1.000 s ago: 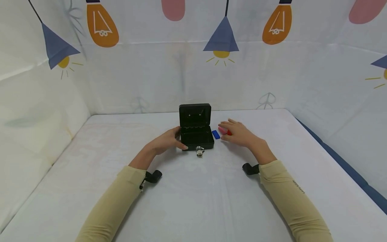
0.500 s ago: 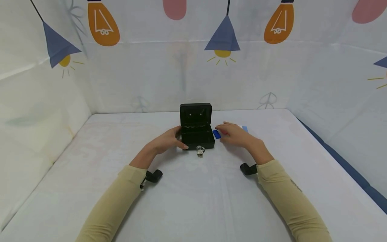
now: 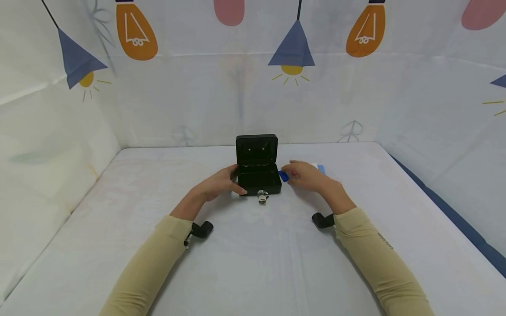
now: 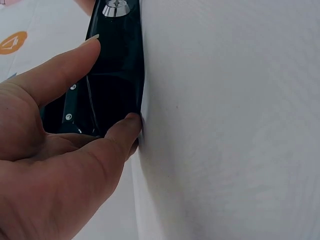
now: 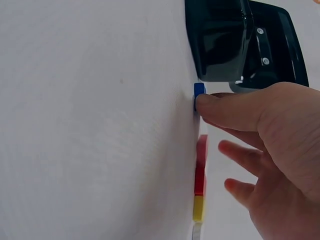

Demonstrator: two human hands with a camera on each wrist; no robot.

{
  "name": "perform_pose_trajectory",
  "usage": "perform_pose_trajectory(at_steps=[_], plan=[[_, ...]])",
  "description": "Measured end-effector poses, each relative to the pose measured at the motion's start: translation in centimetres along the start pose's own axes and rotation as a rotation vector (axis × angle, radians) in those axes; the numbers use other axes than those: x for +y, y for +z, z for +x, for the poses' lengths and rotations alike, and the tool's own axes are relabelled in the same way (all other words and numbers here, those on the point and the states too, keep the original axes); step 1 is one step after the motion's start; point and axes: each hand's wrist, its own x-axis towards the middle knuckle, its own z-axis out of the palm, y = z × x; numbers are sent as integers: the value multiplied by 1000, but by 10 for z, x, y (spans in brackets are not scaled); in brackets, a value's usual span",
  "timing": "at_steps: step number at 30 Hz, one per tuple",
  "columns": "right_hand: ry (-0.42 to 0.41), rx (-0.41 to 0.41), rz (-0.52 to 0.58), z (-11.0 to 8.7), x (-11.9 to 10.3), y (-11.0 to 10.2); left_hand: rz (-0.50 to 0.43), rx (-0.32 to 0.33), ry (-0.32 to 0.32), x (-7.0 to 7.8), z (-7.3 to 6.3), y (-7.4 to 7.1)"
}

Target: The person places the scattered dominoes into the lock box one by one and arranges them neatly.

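A small black metal cash box [image 3: 272,191] stands on the white table with its lid raised. Keys [image 3: 262,199] hang from the lock on its front. My left hand [image 3: 217,183] holds the box's left end, thumb near the front corner and fingers along the side. Just right of the box, my right hand [image 3: 310,176] pinches a small flat blue block [image 5: 199,89] between thumb and index finger. In the right wrist view the thumb covers part of that block, while the other fingers are spread apart.
Beneath the right hand lie a pink block [image 5: 201,150], a red block [image 5: 199,181] and a yellow block [image 5: 198,208], in a row with a greyish one [image 5: 196,231]. A light blue piece [image 3: 321,169] shows behind the hand. White printed cloth walls surround the table.
My right hand has moved left, from over the pink and red blocks to the blue block, and its fingers have closed on it. The left hand stays on the box.
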Motion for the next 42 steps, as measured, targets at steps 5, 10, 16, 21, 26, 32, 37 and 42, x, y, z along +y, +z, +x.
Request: perform_pose_trajectory(at_steps=[5,10,16,21,26,32,37,42], plan=[[38,-9,-27,3,-1,0,-3,1,-2,1,0,0],[33,-15,-19,4,-3,0,-2,5,0,1,1,0],[26,-15,-4,3,-5,0,0,1,-2,-2,3,0],[23,-5,-8,3,-4,0,3,6,-5,-1,3,0],[27,19,5,2,-3,-3,-2,10,-9,-2,3,0],[39,58,65,1,1,-7,0,21,-20,-2,4,0],[22,76,82,2,-1,-10,0,19,-19,0,2,0],[13,78,85,1,-4,-14,-10,18,-24,1,0,0]])
